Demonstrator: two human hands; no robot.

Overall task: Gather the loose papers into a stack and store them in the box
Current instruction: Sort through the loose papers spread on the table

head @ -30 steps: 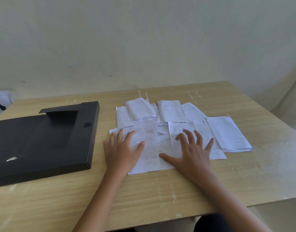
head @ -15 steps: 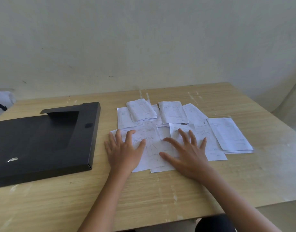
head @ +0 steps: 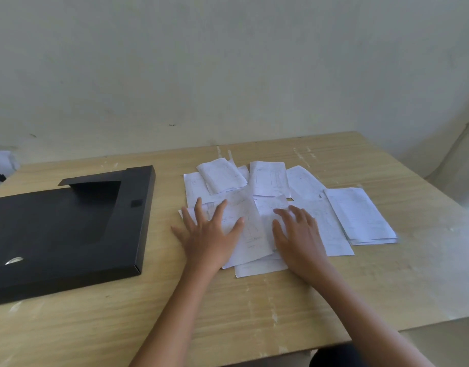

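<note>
Several loose white papers lie spread and overlapping on the wooden table, right of centre. My left hand rests flat, fingers spread, on the near left sheets. My right hand presses flat on the sheets just to the right, fingers closer together. Between the hands one sheet lies skewed over the others. A flat black box lies open on the left of the table, apart from the papers.
A thicker pile of sheets sits at the right end of the spread. The wall runs close behind the table. The table's right edge drops off near a pale object.
Both hands have slid the near papers inward, bunching them between the hands. My right hand moved left and its fingers drew together. The box has not moved.
</note>
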